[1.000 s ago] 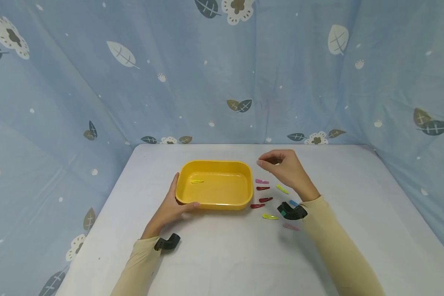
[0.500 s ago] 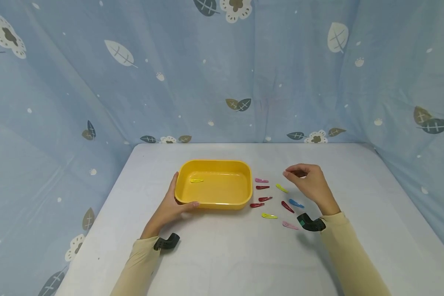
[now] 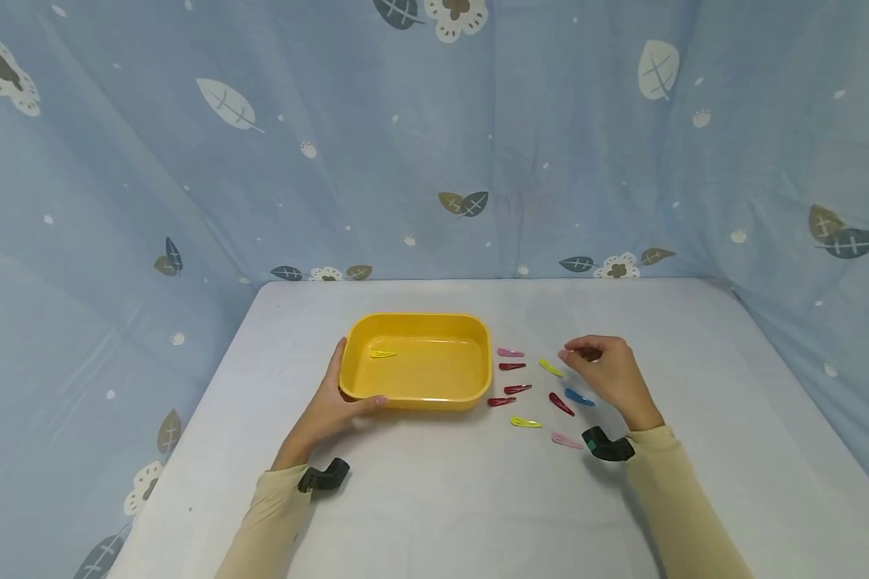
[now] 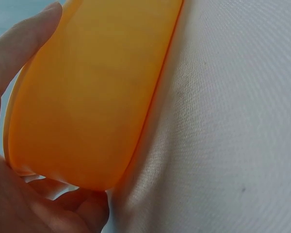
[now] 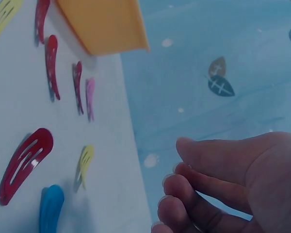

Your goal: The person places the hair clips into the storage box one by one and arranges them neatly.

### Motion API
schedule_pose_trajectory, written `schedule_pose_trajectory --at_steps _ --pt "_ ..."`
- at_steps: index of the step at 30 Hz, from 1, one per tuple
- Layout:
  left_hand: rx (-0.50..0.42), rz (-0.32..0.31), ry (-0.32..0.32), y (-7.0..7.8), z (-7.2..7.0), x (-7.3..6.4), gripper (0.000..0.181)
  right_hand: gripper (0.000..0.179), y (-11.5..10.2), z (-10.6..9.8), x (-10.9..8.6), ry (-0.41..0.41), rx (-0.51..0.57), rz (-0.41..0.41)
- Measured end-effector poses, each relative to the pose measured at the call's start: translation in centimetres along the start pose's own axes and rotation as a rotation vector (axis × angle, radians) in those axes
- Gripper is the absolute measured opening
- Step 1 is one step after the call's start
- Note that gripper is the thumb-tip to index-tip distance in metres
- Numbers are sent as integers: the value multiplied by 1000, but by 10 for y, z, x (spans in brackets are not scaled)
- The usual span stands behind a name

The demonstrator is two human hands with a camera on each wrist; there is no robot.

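In the head view my left hand (image 3: 327, 414) holds a yellow plastic tray (image 3: 405, 402) at its left end. The thumb lies along the near rim. The left wrist view shows the fingers bent around the tray's end wall (image 4: 87, 107). Inside the tray lies a yellow hair clip (image 3: 383, 354). My right hand (image 3: 611, 378) hovers over the table, fingers loosely bent, nothing between thumb and fingertips. Closest to it are a yellow hair clip (image 3: 550, 367), a blue hair clip (image 3: 578, 397) and a dark red hair clip (image 3: 561, 404).
Right of the tray lie more hair clips: a pink clip (image 3: 510, 352), several red ones such as this red clip (image 3: 512, 366), a yellow clip (image 3: 525, 422) and a pale pink clip (image 3: 567, 440). A blue patterned curtain (image 3: 376, 161) hangs behind the white table (image 3: 420, 498).
My right hand has moved right and away from the tray, then dropped slightly toward the clips. The dark red and blue clips have come into full view. My left hand keeps its grip on the tray.
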State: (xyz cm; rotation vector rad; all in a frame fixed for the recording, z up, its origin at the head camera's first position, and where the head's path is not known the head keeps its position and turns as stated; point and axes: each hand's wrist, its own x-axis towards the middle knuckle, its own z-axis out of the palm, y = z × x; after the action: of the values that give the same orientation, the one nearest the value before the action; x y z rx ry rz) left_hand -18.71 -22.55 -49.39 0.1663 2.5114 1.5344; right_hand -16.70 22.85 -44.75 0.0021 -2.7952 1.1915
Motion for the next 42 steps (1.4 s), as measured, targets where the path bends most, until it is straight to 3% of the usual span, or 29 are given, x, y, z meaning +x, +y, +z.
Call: schedule_pose_trajectory --at_steps 23,30,42 --pt "-4 22 7 1 -2 -2 134 26 14 13 3 -129 -74 136" --pt "-4 18 5 2 -1 -1 135 26 18 15 3 -164 -82 128" --pt "-12 31 -3 2 -1 0 134 20 24 20 5 -155 -101 92"
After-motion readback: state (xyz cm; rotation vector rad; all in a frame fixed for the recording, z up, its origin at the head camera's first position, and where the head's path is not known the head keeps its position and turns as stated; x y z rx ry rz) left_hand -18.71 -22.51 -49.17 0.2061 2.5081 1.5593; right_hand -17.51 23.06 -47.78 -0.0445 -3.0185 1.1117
